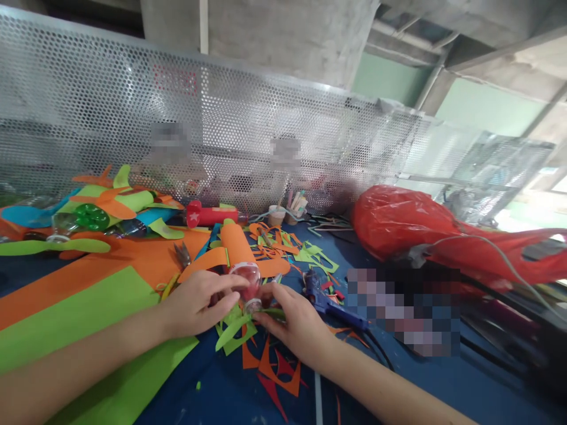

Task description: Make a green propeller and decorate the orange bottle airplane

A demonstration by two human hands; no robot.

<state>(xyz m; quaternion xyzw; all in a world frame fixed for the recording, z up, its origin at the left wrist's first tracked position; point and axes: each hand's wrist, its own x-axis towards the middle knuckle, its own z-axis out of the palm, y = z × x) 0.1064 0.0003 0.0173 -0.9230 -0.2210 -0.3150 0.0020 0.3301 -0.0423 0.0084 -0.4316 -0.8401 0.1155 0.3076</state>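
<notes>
A small plastic bottle (253,273) lies in front of me, its body wrapped in orange paper (238,242) with orange wing-like strips at both sides. Its clear neck points toward me. At the neck end is a green propeller (231,333). My left hand (206,301) grips the bottle's neck from the left, fingers and thumb against it. From the right, my right hand (290,313) pinches the propeller close to the cap; its fingers partly hide that blade. Green and orange paper scraps (283,378) lie under and around the hands.
A blue glue gun (339,310) with a cord lies right of my right hand. Scissors (181,255) rest on orange sheets, beside green sheets (110,307). Paper-covered bottles with propellers (110,203) pile at back left. A red plastic bag (398,221) stands right, before a perforated metal screen (248,118).
</notes>
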